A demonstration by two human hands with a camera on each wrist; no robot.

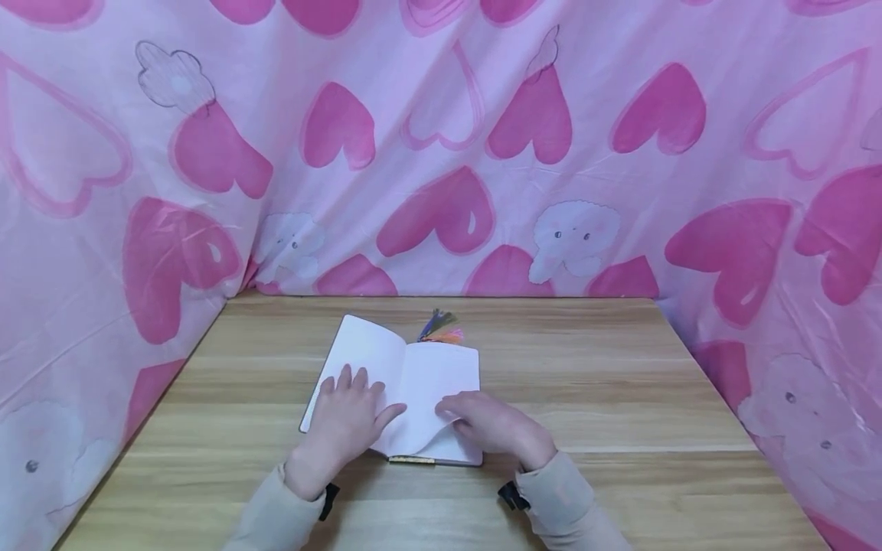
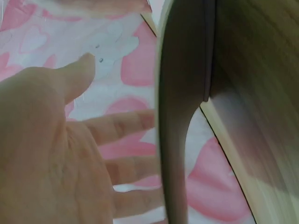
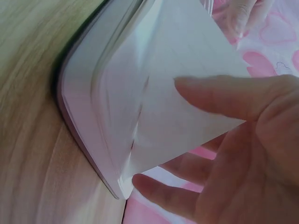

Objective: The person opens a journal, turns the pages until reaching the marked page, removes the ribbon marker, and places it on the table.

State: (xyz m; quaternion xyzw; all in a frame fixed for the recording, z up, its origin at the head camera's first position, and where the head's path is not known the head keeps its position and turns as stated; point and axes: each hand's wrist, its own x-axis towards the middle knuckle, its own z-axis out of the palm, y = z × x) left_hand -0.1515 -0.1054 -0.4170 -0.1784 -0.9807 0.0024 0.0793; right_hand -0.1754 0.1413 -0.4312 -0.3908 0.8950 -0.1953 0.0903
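Observation:
An open notebook (image 1: pixel 420 363) with blank white pages lies on the wooden table (image 1: pixel 620 398). My left hand (image 1: pixel 351 402) lies flat on the left page with its fingers straight and spread. In the left wrist view that palm (image 2: pixel 51 154) sits beside the notebook's edge (image 2: pixel 180 93). My right hand (image 1: pixel 456 411) is at the lower part of the right page. The right wrist view shows it pinching a single page (image 3: pixel 187 70), thumb on top and fingers beneath, so that the sheet bows up off the stack (image 3: pixel 107 140).
Coloured bookmark tassels (image 1: pixel 441 329) stick out past the notebook's far edge. Pink cloth printed with hearts (image 1: pixel 482 153) hangs behind the table and along both sides. Bare wood surrounds the notebook.

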